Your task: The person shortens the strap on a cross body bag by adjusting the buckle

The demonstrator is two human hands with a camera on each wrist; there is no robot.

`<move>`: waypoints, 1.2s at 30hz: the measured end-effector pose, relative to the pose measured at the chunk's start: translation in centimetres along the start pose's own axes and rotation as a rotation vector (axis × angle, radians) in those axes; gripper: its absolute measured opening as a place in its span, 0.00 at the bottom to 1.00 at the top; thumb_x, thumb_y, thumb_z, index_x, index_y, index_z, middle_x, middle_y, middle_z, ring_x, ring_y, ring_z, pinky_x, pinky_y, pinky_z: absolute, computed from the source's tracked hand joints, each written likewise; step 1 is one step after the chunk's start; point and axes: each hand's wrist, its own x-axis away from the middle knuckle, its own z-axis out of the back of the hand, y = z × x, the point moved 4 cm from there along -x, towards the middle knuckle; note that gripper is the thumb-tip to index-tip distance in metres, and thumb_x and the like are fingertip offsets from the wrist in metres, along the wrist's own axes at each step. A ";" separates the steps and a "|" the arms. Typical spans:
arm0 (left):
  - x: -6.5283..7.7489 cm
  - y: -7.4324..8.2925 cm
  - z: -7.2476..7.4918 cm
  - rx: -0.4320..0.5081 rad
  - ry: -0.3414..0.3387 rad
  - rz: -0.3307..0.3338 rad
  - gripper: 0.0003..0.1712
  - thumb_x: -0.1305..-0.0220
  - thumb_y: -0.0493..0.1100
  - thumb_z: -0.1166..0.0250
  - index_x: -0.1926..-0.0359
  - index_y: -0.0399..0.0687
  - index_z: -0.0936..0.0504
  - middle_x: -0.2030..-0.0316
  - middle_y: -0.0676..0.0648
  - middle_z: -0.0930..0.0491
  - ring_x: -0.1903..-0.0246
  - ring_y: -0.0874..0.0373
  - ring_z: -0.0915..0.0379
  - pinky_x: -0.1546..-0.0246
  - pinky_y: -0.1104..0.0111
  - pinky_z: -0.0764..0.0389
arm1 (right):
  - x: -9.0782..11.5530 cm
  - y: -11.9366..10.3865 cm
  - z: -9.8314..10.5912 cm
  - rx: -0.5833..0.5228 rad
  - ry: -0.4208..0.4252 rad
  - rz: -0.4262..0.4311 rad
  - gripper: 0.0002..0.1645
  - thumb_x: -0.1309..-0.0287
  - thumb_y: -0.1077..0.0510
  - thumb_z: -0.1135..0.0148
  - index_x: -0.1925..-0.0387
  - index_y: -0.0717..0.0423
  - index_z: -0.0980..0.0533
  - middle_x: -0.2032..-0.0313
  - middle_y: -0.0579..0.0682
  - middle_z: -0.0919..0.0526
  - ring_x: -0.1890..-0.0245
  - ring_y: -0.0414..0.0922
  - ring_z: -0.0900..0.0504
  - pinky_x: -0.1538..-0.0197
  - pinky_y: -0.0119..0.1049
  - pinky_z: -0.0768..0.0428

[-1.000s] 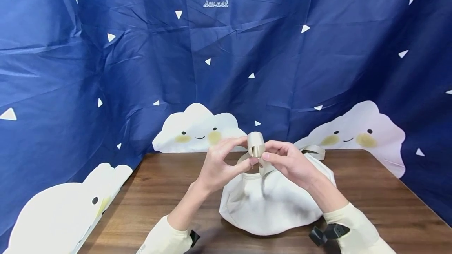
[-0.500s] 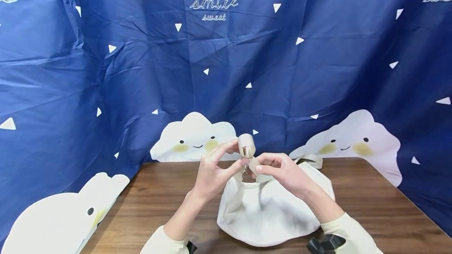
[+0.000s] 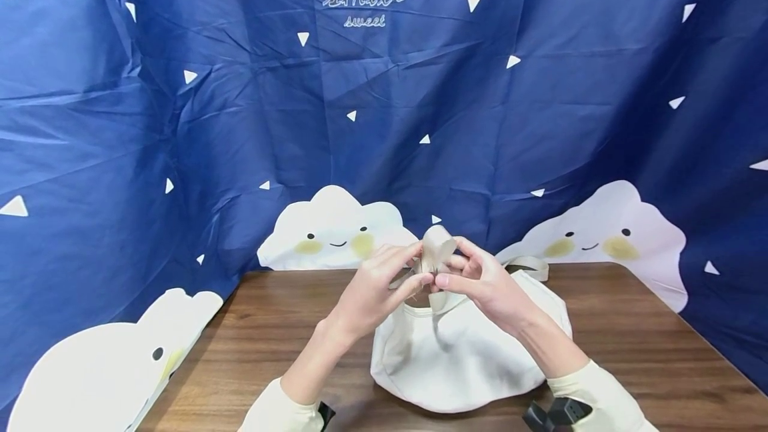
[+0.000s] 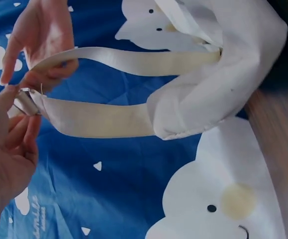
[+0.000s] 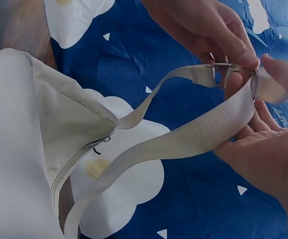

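A white zippered bag (image 3: 468,369) rests on the table, its cream webbing strap (image 4: 104,119) raised between both hands. My left hand (image 3: 369,295) pinches the strap at a metal strap buckle (image 5: 222,74), thumb against fingers. Opposite it, my right hand (image 3: 492,289) holds the strap between thumb and fingers, close to the left fingertips. A short webbing loop (image 3: 439,245) stands up above the fingertips in the head view. The right wrist view shows a second thin metal piece (image 5: 254,85) at the right fingers. Part of the strap is hidden behind the fingers.
The bag stands on a brown wooden table (image 3: 288,345). Behind the far edge hangs a blue cloth backdrop (image 3: 384,85) with white clouds and triangles. Another strap (image 3: 531,265) loops at the bag's right back. The zipper (image 5: 76,162) runs along its opening.
The right fingers slid down the strap, then came back up beside the loop. The webbing loop now tilts right, and the buckle is less visible in the head view. The head camera shifted slightly.
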 end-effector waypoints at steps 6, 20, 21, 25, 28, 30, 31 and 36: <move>0.0 0.3 0.0 -0.121 -0.102 -0.066 0.36 0.39 0.43 0.25 0.32 0.39 0.26 0.54 0.50 0.16 0.53 0.57 0.23 0.45 0.66 0.27 | -0.1 0.3 0.2 -0.053 0.055 -0.013 0.27 0.36 0.73 0.38 0.36 0.64 0.30 0.47 0.61 0.17 0.49 0.50 0.17 0.44 0.42 0.21; -0.4 0.7 0.5 -0.089 0.069 -0.070 0.28 0.40 0.35 0.27 0.39 0.36 0.21 0.53 0.46 0.16 0.53 0.56 0.20 0.45 0.68 0.25 | -0.1 0.4 0.8 -0.312 0.039 0.055 0.17 0.39 0.78 0.51 0.55 0.59 0.28 0.66 0.46 0.25 0.62 0.44 0.25 0.53 0.34 0.28; -0.4 0.7 0.5 -0.085 0.084 -0.066 0.27 0.40 0.35 0.28 0.40 0.36 0.20 0.54 0.46 0.16 0.54 0.56 0.20 0.45 0.68 0.24 | -0.2 0.4 0.7 -0.314 0.035 0.058 0.16 0.39 0.78 0.52 0.57 0.58 0.29 0.67 0.46 0.26 0.62 0.44 0.26 0.53 0.34 0.29; -0.3 0.7 0.5 -0.061 0.144 -0.048 0.25 0.42 0.34 0.28 0.43 0.37 0.19 0.56 0.46 0.16 0.57 0.58 0.20 0.47 0.67 0.23 | -0.3 0.5 0.7 -0.346 0.012 0.065 0.16 0.38 0.77 0.51 0.58 0.57 0.26 0.66 0.47 0.24 0.62 0.45 0.25 0.54 0.35 0.30; -0.2 0.8 0.5 -0.039 0.189 -0.034 0.23 0.43 0.32 0.30 0.45 0.38 0.18 0.56 0.47 0.16 0.58 0.58 0.20 0.49 0.67 0.22 | -0.2 0.5 0.7 -0.384 -0.003 0.061 0.22 0.37 0.77 0.51 0.50 0.57 0.22 0.65 0.47 0.20 0.62 0.45 0.24 0.53 0.35 0.30; -0.2 0.9 0.5 -0.015 0.223 -0.031 0.22 0.44 0.32 0.30 0.46 0.39 0.18 0.56 0.47 0.17 0.59 0.58 0.20 0.52 0.67 0.20 | -0.1 0.5 0.8 -0.406 -0.008 0.057 0.24 0.37 0.76 0.52 0.45 0.57 0.22 0.64 0.47 0.18 0.61 0.45 0.24 0.53 0.35 0.30; -0.2 1.0 0.5 -0.002 0.240 -0.028 0.22 0.44 0.31 0.31 0.46 0.39 0.18 0.55 0.47 0.17 0.59 0.58 0.20 0.54 0.67 0.20 | 0.0 0.5 0.8 -0.414 -0.006 0.052 0.26 0.37 0.76 0.52 0.43 0.57 0.23 0.63 0.47 0.17 0.61 0.45 0.23 0.53 0.35 0.29; 0.0 1.0 0.3 0.085 0.334 0.007 0.16 0.43 0.30 0.33 0.52 0.39 0.19 0.53 0.46 0.16 0.60 0.56 0.18 0.64 0.65 0.20 | 0.0 0.2 0.7 -0.438 0.000 0.055 0.25 0.38 0.77 0.52 0.44 0.58 0.25 0.58 0.48 0.17 0.60 0.45 0.23 0.52 0.35 0.28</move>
